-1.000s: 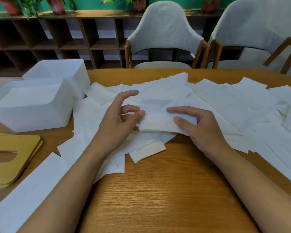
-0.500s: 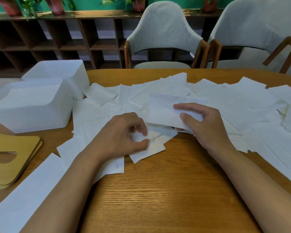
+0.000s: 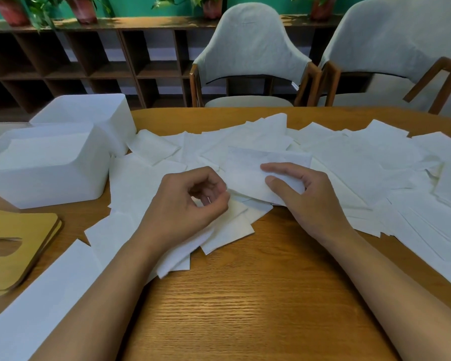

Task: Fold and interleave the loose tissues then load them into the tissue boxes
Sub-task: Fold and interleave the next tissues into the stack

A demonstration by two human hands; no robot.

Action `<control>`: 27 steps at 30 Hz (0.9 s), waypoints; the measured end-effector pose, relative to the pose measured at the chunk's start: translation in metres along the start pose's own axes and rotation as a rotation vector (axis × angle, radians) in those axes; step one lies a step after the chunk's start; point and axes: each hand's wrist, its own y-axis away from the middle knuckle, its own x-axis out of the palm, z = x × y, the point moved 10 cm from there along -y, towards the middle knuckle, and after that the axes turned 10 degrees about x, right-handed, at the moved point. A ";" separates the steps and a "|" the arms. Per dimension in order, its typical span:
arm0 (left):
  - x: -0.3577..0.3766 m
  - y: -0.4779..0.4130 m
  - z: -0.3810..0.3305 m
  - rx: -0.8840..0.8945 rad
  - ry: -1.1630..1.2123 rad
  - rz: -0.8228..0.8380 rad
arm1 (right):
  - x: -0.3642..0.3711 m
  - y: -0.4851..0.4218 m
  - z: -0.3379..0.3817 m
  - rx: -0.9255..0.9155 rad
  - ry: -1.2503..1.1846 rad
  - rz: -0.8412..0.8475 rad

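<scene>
One folded tissue (image 3: pixel 245 173) is pinched between thumb and fingers in the grip of the right hand (image 3: pixel 307 204), just above the loose tissues (image 3: pixel 375 165) at the middle of the worktop (image 3: pixel 245 308). The grip of the left hand (image 3: pixel 188 207) is curled beside it, fingertips drawn together; whether a tissue edge is caught there cannot be told. The task is judged to be at an early stage: overlapping tissues, too many to be counted, are spread from left edge to right edge, and two white tissue boxes (image 3: pixel 50 183) stand unlidded at the far-left corner, two slotted wooden lids (image 3: pixel 24 235) stacked beside them.
</scene>
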 end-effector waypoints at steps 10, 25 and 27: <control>-0.014 0.004 -0.006 0.016 0.066 -0.275 | -0.005 0.004 0.004 -0.006 -0.001 -0.088; -0.031 0.002 0.011 -0.056 -0.047 -0.352 | 0.007 0.004 -0.002 0.097 -0.224 0.064; -0.037 0.007 0.032 -0.220 0.025 -0.393 | 0.003 0.002 -0.004 0.129 -0.255 0.058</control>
